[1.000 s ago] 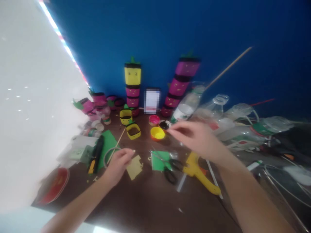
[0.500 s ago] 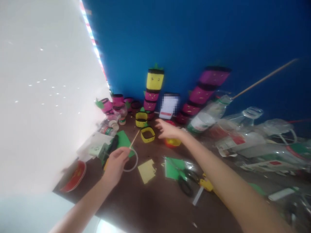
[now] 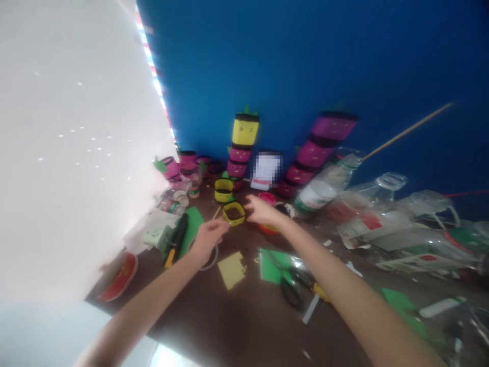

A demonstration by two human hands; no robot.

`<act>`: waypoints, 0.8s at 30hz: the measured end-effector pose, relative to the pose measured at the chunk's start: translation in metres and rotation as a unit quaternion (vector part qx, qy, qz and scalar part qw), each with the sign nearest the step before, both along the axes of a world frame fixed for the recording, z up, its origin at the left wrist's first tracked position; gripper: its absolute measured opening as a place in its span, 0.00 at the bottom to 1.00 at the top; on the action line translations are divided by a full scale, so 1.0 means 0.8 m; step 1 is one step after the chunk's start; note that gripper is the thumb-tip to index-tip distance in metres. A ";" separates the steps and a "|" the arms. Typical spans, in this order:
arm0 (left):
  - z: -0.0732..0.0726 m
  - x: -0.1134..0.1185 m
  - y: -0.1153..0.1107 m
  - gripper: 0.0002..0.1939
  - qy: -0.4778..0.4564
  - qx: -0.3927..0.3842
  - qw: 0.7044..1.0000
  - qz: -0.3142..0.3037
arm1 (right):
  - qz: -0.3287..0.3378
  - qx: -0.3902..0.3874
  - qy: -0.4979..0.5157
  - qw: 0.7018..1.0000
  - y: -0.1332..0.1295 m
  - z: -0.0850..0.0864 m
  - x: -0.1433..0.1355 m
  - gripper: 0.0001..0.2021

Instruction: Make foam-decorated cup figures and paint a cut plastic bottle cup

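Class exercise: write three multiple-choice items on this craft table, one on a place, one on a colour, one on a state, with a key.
1. Where does the yellow ring sit?
A. between the two hands
B. on the scissors
C. atop the stack

2. What colour is the top block of the middle stack?
A. pink
B. yellow
C. green

3. How does the labelled plastic bottle stand?
A. upright
B. tilted
C. upside down

Key: A, it lies between the left hand and right hand; B, yellow above pink blocks; B, it slants, neck up to the right.
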State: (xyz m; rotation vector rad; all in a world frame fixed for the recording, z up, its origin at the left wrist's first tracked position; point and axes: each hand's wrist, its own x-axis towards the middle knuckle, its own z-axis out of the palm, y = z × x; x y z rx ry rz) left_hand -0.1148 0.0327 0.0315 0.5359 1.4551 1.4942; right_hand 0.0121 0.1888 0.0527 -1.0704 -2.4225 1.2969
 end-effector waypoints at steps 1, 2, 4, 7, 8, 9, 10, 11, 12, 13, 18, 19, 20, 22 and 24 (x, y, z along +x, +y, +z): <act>0.000 0.000 0.000 0.14 -0.005 0.004 1.000 -0.003 | 0.003 -0.010 0.004 1.000 -0.001 0.002 0.000 0.26; 0.000 -0.001 0.000 0.15 -0.011 0.007 1.000 -0.002 | 0.003 -0.019 0.011 1.000 -0.003 0.005 0.001 0.27; 0.001 -0.005 0.000 0.15 -0.031 0.007 0.999 0.006 | -0.003 -0.031 0.029 0.999 -0.007 0.011 0.005 0.30; 0.008 -0.011 -0.002 0.14 -0.088 0.015 0.996 0.015 | -0.019 -0.031 0.056 0.998 -0.017 0.022 0.013 0.35; 0.013 -0.012 -0.003 0.14 -0.109 0.020 0.994 0.014 | -0.026 -0.022 0.065 0.997 -0.022 0.026 0.016 0.38; 0.018 -0.013 -0.004 0.13 -0.131 0.025 0.991 0.011 | -0.036 -0.006 0.076 0.996 -0.027 0.029 0.020 0.40; 0.024 -0.013 -0.006 0.13 -0.154 0.030 0.988 0.007 | -0.046 0.016 0.086 0.995 -0.032 0.032 0.024 0.41; 0.030 -0.012 -0.007 0.12 -0.174 0.032 0.984 0.001 | -0.057 0.041 0.095 0.993 -0.038 0.035 0.028 0.42; 0.036 -0.011 -0.009 0.11 -0.194 0.032 0.981 -0.004 | -0.067 0.067 0.102 0.990 -0.043 0.037 0.033 0.43; 0.043 -0.008 -0.010 0.11 -0.211 0.031 0.977 -0.007 | -0.077 0.090 0.106 0.987 -0.049 0.038 0.038 0.44; 0.062 0.005 -0.014 0.07 -0.279 0.040 0.958 -0.047 | -0.131 0.136 0.123 0.974 -0.072 0.038 0.064 0.49; 0.064 0.008 -0.014 0.07 -0.290 0.047 0.954 -0.062 | -0.137 0.140 0.132 0.972 -0.077 0.037 0.070 0.50; 0.065 0.011 -0.014 0.07 -0.299 0.052 0.950 -0.077 | -0.139 0.142 0.141 0.970 -0.081 0.035 0.076 0.51; 0.068 0.017 -0.013 0.07 -0.313 0.059 0.943 -0.099 | -0.146 0.151 0.151 0.966 -0.089 0.030 0.086 0.54; 0.071 0.025 -0.012 0.07 -0.325 0.060 0.937 -0.115 | -0.164 0.167 0.155 0.960 -0.096 0.023 0.094 0.55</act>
